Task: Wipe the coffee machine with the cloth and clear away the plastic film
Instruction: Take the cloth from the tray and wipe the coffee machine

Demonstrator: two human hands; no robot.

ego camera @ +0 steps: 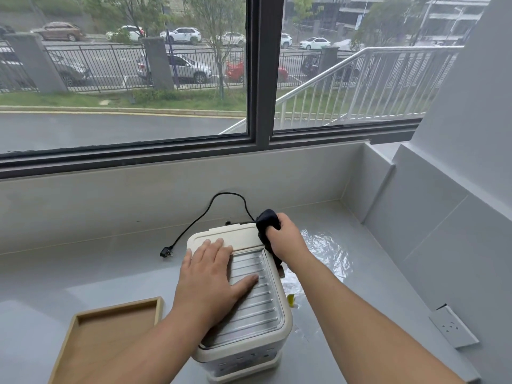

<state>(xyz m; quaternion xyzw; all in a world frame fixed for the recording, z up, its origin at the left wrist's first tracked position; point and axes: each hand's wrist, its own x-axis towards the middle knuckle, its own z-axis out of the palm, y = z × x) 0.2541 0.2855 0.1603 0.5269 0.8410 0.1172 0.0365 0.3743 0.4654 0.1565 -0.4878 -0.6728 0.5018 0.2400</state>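
Observation:
A cream coffee machine (260,309) with a ribbed metal top stands on the grey counter (83,273), seen from above. My left hand (213,273) lies flat on its top, fingers spread, holding nothing. My right hand (285,236) grips a dark cloth (267,223) pressed against the machine's far right upper edge. Crumpled clear plastic film (329,253) lies on the counter just right of the machine, behind my right forearm.
A shallow wooden tray (80,342) sits at the near left. The machine's black cord and plug (166,253) trail left behind it. A wall socket (453,327) is at the right. A low tiled wall and window close off the back.

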